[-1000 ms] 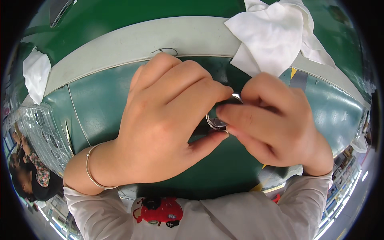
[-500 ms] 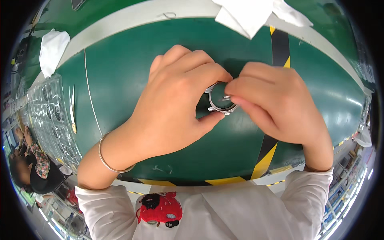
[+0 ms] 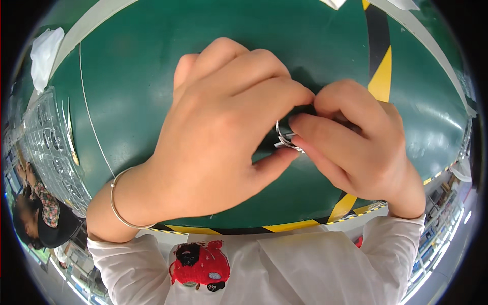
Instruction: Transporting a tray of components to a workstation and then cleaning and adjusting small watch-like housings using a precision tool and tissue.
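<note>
Above the green work table (image 3: pixel 137 56), my left hand (image 3: pixel 213 132) grips a round silver watch case (image 3: pixel 293 147) by its edge, between thumb and index finger. The case is tilted, and the fingers of both hands hide much of it. From the right, my right hand (image 3: pixel 361 137) meets it with thumb and index finger pinched over the opening of the ring. A small silver piece shows at those fingertips; its kind is too small to tell. The knuckles of my two index fingers are close together or touching.
At the left lies a clear plastic tray (image 3: pixel 53 137) of round compartments, with tweezers (image 3: pixel 70 133) beside it. A crumpled white cloth or bag (image 3: pixel 47 56) is at the far left. Black-and-yellow tape (image 3: pixel 378 30) crosses the table at right. Another person (image 3: pixel 43 213) sits at the left.
The watch case has tilted from nearly face-up to a steep angle, and my fingers cover more of it. Both hands have drawn closer together. The whole view has shifted slightly.
</note>
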The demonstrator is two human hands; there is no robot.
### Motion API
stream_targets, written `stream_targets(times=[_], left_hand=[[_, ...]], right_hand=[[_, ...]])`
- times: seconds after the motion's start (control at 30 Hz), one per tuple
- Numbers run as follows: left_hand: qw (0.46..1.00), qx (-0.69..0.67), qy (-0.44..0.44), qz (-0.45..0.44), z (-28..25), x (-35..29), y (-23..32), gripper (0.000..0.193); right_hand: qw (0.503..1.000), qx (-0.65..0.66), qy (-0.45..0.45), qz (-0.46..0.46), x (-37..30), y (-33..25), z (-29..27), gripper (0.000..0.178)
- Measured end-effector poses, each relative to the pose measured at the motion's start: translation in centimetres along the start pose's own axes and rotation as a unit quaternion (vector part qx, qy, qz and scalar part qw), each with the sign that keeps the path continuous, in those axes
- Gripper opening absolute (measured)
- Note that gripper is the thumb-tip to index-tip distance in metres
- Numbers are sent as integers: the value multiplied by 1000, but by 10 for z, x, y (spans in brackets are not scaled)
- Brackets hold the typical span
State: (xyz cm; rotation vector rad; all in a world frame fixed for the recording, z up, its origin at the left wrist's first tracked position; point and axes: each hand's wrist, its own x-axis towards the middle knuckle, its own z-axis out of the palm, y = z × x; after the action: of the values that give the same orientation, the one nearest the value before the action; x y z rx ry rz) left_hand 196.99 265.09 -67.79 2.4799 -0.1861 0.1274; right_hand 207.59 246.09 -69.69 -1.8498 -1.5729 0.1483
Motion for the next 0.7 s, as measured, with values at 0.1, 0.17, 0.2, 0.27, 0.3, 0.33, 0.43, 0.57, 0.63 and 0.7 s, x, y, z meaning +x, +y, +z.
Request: stream_targets(times=[0.1,0.17,0.2,0.27,0.3,0.33,0.43,0.57,0.63,0.7], left_hand=[[1000,3,3,11,-1,3,5,47],[1000,6,3,10,-2,4,8,47],[1000,7,5,11,-3,4,8,46],[1000,12,3,10,-5,5,10,46],[1000,14,0,12,-6,5,11,46],[1000,13,0,13,-5,5,10,46],[1000,11,4,13,-4,4,9,46],[1000,12,-1,4,-3,2,6,45],[1000,9,0,4,-3,3,7,45],[1000,10,-4,0,-3,4,6,45]], right_hand=[[1000,-4,3,-3,-3,-1,-5,21],[1000,-3,8,-10,-4,-1,-7,21],[1000,8,9,-5,-4,-1,-8,22],[1000,20,11,-3,-5,-3,-8,22],[1000,1,9,-8,-5,-5,-8,22],[1000,-18,7,-13,-6,-6,-8,21],[1000,-14,2,-10,-5,-7,-6,22],[1000,-12,17,-1,-5,-7,1,23],[999,-25,23,7,-5,-8,0,24],[1000,-17,13,4,-3,-5,-2,24]])
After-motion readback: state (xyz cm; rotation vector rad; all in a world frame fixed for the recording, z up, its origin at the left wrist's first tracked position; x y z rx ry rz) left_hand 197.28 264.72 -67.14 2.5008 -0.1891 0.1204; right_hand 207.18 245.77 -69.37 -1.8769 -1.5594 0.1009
